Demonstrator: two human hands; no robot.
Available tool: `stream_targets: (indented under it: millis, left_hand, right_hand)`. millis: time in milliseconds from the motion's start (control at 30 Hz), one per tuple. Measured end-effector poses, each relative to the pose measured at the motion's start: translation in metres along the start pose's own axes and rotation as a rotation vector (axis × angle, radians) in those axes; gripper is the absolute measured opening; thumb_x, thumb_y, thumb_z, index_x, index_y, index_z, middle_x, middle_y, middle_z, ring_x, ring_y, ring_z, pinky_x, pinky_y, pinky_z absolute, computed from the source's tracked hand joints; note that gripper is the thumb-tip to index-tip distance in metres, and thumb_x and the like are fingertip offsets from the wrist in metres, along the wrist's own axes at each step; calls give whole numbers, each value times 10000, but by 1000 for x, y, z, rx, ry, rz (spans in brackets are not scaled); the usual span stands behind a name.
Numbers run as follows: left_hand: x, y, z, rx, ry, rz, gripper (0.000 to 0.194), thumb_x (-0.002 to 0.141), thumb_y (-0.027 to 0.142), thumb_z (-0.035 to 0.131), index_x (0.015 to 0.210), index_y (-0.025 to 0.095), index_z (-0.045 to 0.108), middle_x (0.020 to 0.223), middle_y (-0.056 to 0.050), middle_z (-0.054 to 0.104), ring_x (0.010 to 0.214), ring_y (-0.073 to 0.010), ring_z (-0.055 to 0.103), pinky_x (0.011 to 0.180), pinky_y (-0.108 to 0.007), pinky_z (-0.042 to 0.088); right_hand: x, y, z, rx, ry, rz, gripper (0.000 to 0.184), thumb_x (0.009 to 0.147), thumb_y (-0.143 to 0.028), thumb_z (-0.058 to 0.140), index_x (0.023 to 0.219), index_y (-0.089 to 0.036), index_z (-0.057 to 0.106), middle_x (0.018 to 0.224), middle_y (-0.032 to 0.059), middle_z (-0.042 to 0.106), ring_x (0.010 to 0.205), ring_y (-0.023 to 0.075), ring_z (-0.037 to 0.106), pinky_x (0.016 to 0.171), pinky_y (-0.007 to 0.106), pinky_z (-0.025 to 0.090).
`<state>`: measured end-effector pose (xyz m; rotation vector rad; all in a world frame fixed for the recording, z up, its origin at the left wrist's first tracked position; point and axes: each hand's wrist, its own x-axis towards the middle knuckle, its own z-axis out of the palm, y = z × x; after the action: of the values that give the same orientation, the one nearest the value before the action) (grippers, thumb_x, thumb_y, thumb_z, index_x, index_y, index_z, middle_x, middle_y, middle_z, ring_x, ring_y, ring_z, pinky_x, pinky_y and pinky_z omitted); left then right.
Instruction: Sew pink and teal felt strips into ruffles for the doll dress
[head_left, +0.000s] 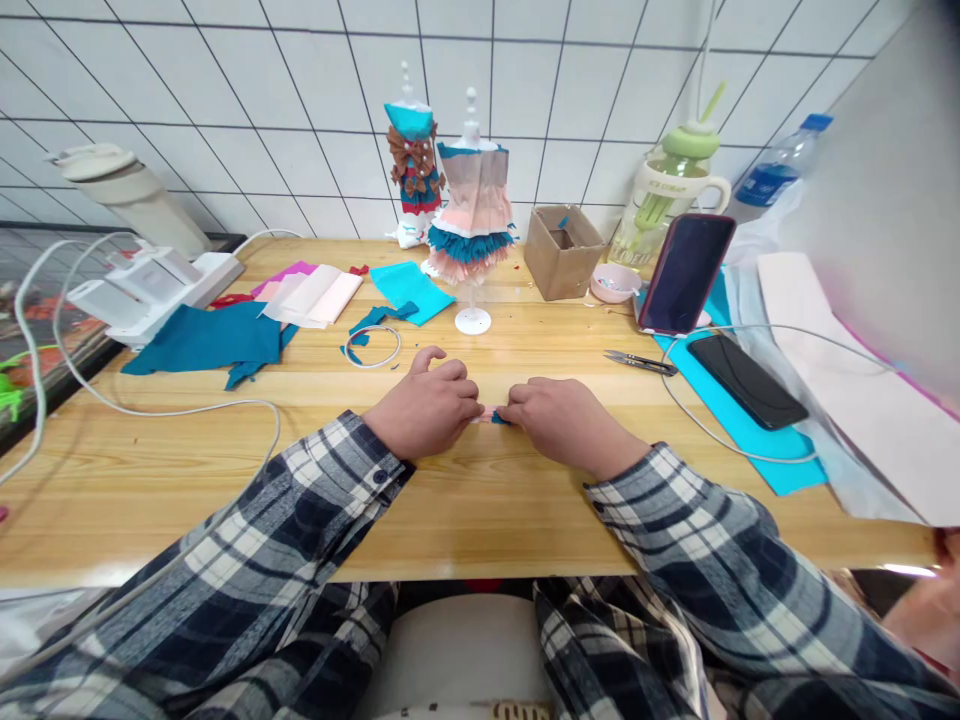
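Over the middle of the wooden table, my left hand point(433, 402) and my right hand point(559, 420) face each other with fingertips close together. A small pink and teal strip point(487, 415), which looks like crepe paper, stretches between them. Both hands pinch it, the left at its pink end and the right near the teal part. Much of the strip is hidden under the fingers. Behind the hands stands a white mini dress form point(472, 322) wearing a pink, grey and teal paper dress point(472, 190) with a fringed skirt.
A second dressed form point(412, 170) stands behind. Left lie teal paper point(206, 338), a white ring point(373, 347) and a power strip point(161, 285) with trailing cables. Right are thread snips point(641, 362), a cardboard box point(564, 255), a pink dish point(615, 283), a propped phone point(686, 272) and a flat phone point(746, 380).
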<state>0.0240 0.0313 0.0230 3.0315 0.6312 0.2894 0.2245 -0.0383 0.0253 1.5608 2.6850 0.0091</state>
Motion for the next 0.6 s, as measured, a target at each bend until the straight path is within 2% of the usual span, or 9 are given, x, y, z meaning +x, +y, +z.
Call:
stream_targets:
  millis: [167,367,467,600]
  left_hand:
    - [-1,-3,-2,-15,-33,-7,257,906,347,505,846,283,746,839,-51,710,912,-237,513,976,-538,196]
    - [1,-8,5,-50,-13,-30,329,927,406,472,810,272,748,835,-48,712,868,-214,524,948,-493,222]
    - [1,-8,7,-54,-11,-32,336,926,398,469,795,249,740,822,-52,708,861,-212,538,927,-475,237]
    - [2,-9,7,-134,-28,-98,281,895,389,503,844,234,732,817,-51,699,853,-212,568,878,-432,279]
  right_hand:
    - [0,6,2,77,7,28,266,864,-149,519,984,-257,730,903,55,714,836,208,615,607,295,357]
    - [7,18,15,398,182,300,296,871,-231,508,1099,-273,691,902,-2,751,745,159,640,644,269,393]
    - [12,20,21,509,203,299,223,884,-292,526,962,-254,731,905,-1,744,720,139,617,625,255,385]
    - [14,19,23,546,131,248,137,842,-296,610,830,-252,739,825,-10,721,736,136,604,622,245,369]
